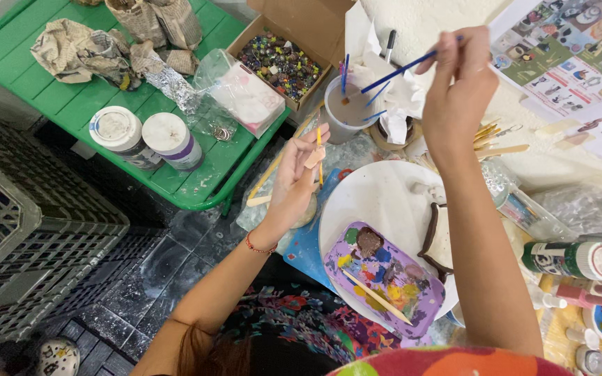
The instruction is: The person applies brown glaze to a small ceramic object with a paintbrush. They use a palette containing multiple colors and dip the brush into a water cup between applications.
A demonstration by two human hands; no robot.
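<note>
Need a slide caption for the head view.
Right hand dips blue brush toward water cup; left hand holds small piece.

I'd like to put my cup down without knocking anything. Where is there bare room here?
The near edge of the green table, right of the two white jars, is bare, as is its far left strip. The white plate has a bare patch above the purple palette. Around the water cup and right of the plate, brushes and bottles crowd.
</note>
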